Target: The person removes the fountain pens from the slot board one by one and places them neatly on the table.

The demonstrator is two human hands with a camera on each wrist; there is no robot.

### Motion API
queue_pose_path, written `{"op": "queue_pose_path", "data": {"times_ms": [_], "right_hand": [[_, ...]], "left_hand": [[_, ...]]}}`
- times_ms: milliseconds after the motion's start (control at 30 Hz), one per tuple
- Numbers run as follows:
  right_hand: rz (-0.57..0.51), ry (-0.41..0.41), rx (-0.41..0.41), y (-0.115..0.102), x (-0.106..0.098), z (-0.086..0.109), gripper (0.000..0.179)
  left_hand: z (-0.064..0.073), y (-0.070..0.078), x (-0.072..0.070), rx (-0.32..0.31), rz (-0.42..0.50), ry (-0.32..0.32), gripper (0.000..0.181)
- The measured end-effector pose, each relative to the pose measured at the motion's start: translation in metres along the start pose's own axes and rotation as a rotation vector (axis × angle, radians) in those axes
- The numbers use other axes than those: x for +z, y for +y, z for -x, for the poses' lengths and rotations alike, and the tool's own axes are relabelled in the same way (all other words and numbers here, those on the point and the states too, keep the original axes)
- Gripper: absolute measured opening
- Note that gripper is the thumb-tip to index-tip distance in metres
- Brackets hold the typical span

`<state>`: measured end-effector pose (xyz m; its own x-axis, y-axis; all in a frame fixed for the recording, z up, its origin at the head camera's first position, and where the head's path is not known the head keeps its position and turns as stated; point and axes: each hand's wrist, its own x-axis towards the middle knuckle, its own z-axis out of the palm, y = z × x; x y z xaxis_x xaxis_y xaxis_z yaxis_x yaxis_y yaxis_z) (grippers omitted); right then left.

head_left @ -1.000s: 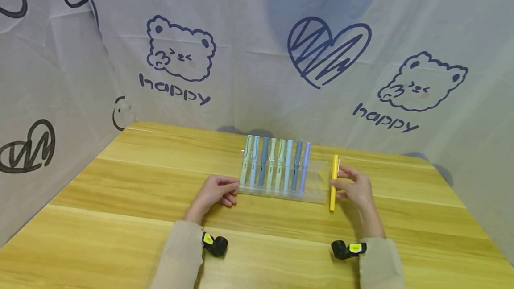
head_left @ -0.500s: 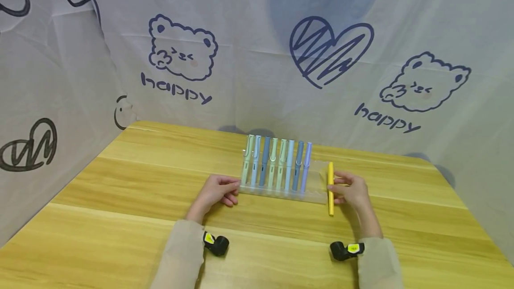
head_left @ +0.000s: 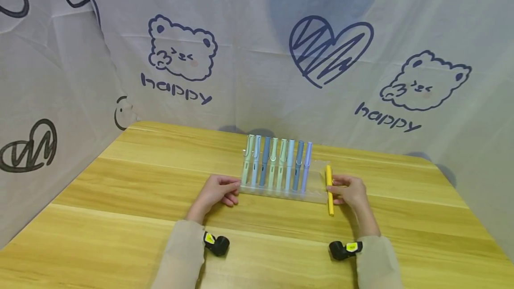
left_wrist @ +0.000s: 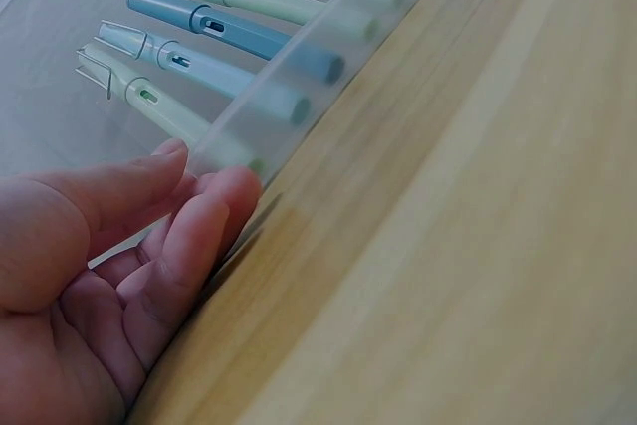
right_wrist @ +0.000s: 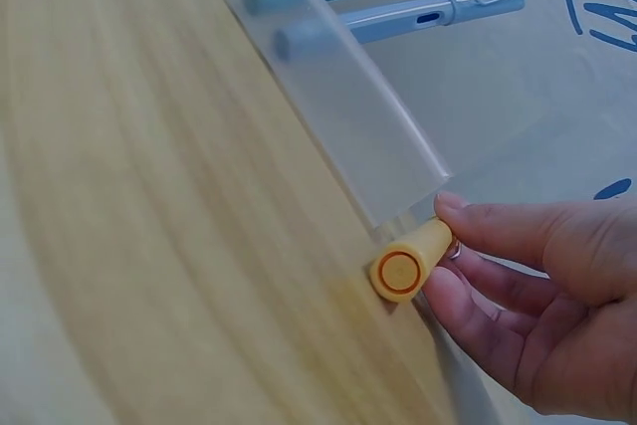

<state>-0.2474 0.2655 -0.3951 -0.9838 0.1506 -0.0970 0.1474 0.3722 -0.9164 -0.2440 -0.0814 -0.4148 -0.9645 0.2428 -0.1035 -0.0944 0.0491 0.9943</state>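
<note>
1. Eight slim pens (head_left: 272, 164) sit side by side in a clear plastic holder (head_left: 315, 196) toward the table's (head_left: 120, 182) back edge.
2. Left hand (head_left: 218, 190) pinches the holder's left front corner.
3. Right hand (head_left: 352, 191) pinches a yellow pen (head_left: 330, 203) near the holder's right end.
4. Only the right wrist view shows its round, ringed tip.

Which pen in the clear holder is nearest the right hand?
The lavender pen, last at the row's right end; the seven green and blue pens all sit farther left.
</note>
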Motion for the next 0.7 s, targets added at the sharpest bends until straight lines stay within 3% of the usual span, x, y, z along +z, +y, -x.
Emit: {"op": "queue_pose_path", "data": {"times_ms": [700], "right_hand": [[0.015, 0.025, 0.031, 0.0006, 0.0044, -0.0018, 0.039]], "left_hand": [[-0.0021, -0.0017, -0.0004, -0.012, -0.001, 0.003, 0.029]]}}
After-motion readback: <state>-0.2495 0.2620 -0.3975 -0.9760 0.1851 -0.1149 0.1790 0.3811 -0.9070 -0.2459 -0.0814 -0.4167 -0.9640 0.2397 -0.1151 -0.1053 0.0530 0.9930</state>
